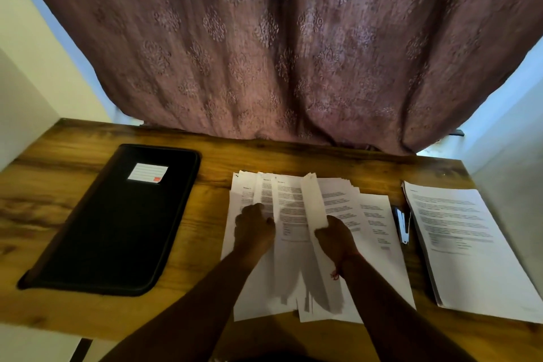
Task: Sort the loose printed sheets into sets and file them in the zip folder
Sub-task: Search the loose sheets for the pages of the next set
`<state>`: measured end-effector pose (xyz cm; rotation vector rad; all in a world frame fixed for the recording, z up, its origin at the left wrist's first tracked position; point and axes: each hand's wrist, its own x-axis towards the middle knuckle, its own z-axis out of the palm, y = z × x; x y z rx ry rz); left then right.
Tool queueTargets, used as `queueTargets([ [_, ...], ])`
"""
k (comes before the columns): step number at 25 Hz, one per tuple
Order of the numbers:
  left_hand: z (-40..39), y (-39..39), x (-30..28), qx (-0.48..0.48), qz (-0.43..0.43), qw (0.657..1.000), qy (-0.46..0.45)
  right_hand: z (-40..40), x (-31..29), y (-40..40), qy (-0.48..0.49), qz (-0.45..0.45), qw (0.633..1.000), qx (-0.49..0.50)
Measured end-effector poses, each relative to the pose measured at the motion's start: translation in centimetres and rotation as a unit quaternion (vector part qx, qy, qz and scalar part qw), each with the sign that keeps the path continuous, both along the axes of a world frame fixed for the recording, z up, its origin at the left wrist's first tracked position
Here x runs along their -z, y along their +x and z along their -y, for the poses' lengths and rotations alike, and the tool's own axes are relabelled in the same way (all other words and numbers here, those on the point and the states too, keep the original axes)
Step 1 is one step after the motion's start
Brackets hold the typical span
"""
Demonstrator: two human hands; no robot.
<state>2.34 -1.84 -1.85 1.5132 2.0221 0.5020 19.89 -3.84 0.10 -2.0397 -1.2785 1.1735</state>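
A fanned spread of loose printed sheets lies at the middle of the wooden desk. My left hand grips the lifted edges of a few sheets on the spread's left side. My right hand pinches one sheet that stands up on edge, curled, above the pile. The black zip folder lies shut at the left, with a white label on its cover. A separate neat stack of printed sheets rests at the right end of the desk.
A small stapler lies between the spread and the right-hand stack. A mauve patterned curtain hangs behind the desk's far edge. White walls close in on both sides. The desk's near edge runs just below the sheets.
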Motion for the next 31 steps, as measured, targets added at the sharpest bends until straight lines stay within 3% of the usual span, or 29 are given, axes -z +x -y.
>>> queueTargets([
  [2,0.1,-1.4,1.1,-0.040,0.011,0.999,-0.016,-0.1,0.1,0.2,-0.002,-0.027,1.000,0.016],
  [5,0.3,-1.3,1.1,-0.032,0.123,0.992,0.006,-0.4,0.1,-0.2,-0.015,-0.035,0.999,0.029],
  [9,1.2,-0.3,1.0,0.124,0.016,0.982,0.143,-0.7,0.0,-0.4,-0.018,-0.033,0.999,0.036],
  [12,1.4,-0.6,1.8,0.098,-0.005,0.974,0.206,-0.8,0.1,-0.2,-0.019,-0.028,0.999,0.036],
  [16,0.5,-2.0,2.0,-0.019,0.129,0.976,0.174,-0.7,0.2,0.1,-0.016,-0.036,0.999,0.031],
  [18,0.0,-2.5,2.5,-0.045,0.155,0.974,0.159,-0.6,0.3,0.1,-0.014,-0.036,0.999,0.027],
  [21,-0.1,-3.3,3.6,-0.036,0.115,0.981,0.154,-0.7,0.3,0.2,-0.018,-0.027,0.999,0.019],
  [23,0.0,-3.8,2.9,-0.041,0.149,0.984,0.090,-0.7,0.2,0.2,-0.021,-0.020,0.999,0.014],
  [25,0.0,-4.3,2.6,-0.023,0.124,0.991,0.044,-0.7,0.2,0.1,-0.021,-0.017,1.000,0.011],
  [28,0.4,-3.8,2.7,-0.013,0.066,0.995,0.075,-0.6,0.0,0.1,-0.020,-0.018,1.000,0.006],
  [31,1.0,-2.7,1.8,-0.072,0.050,0.991,0.102,-0.6,0.0,0.2,-0.020,-0.020,1.000,0.004],
])
